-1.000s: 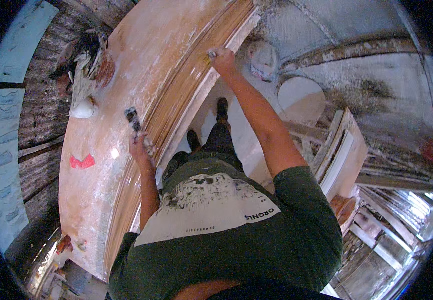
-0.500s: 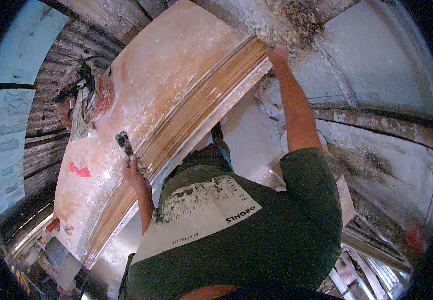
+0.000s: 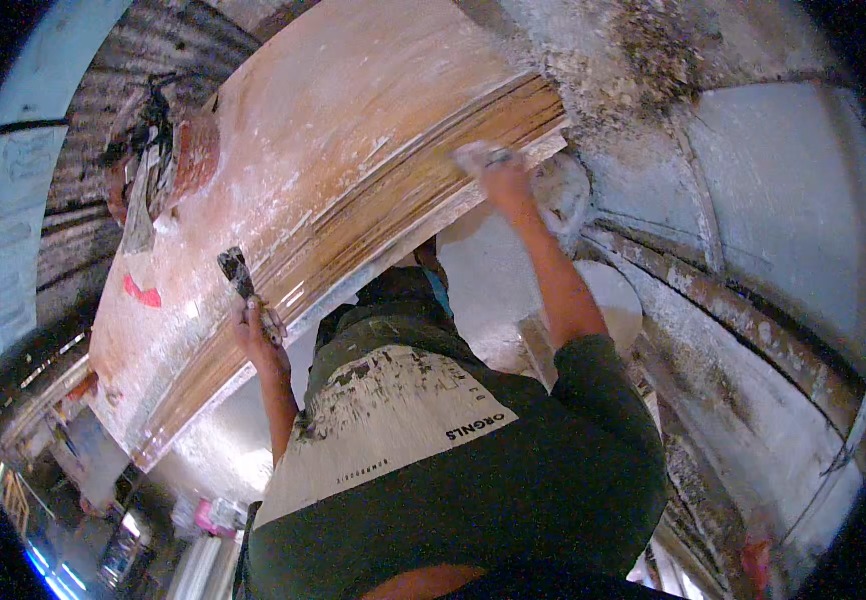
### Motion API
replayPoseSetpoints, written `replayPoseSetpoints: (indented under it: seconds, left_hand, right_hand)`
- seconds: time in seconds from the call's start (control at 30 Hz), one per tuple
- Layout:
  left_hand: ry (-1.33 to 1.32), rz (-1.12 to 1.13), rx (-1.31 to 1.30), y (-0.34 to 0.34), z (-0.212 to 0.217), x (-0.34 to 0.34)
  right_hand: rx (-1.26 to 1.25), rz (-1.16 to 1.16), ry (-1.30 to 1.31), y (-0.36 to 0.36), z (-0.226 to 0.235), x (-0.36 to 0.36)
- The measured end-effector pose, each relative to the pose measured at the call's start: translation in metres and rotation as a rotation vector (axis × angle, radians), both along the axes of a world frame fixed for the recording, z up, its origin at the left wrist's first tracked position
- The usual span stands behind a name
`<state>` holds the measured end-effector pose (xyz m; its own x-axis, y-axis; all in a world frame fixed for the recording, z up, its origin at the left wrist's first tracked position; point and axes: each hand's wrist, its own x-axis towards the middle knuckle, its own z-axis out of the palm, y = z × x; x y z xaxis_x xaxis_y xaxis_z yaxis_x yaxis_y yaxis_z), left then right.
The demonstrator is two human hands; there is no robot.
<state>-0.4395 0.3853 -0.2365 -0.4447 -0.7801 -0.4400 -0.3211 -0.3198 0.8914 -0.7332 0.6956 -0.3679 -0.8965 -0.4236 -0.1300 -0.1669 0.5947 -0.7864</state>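
My left hand (image 3: 261, 335) is closed round a putty knife (image 3: 235, 268), its dark blade smeared with pale residue and pointing away from me over the worktop. Beneath it runs a long, grooved wooden moulding (image 3: 393, 185), laid slantwise along the near edge of the dusty board (image 3: 353, 90). Toward the moulding's far right part, my right hand (image 3: 503, 178) is closed and smeared by motion. A pale, blurred thing shows at its fingers, against the wood; its kind is not clear.
On the board lie a red scrap (image 3: 141, 291) and, farther left, a brick-coloured block (image 3: 195, 155) beside dark, tangled items. A round white lid or tub (image 3: 608, 300) stands below on the right. A pipe-like rail (image 3: 743, 295) runs along the right wall.
My right hand has moved from the moulding's far right end leftward and nearer along it. The left hand still holds the putty knife in nearly the same place. The whole view has shifted slightly.
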Motion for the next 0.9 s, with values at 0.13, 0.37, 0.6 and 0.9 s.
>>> replayPoseSetpoints:
  seconds: [0.13,0.37,0.6,0.9]
  left_hand:
    - [-0.141,0.105,-0.002,0.001,0.008,0.024]
    - [-0.047,0.349,0.068,0.013,-0.012,0.078]
    - [0.025,0.47,0.163,0.012,-0.031,0.186]
    - [0.064,0.462,0.121,-0.033,-0.036,0.308]
  right_hand:
    - [0.312,-0.171,0.346,0.084,-0.039,-0.136]
    - [1.011,0.431,0.943,0.166,-0.082,-0.241]
    - [0.024,0.286,-0.055,-0.115,0.005,0.069]
    - [-0.16,0.691,0.15,-0.481,-0.011,0.422]
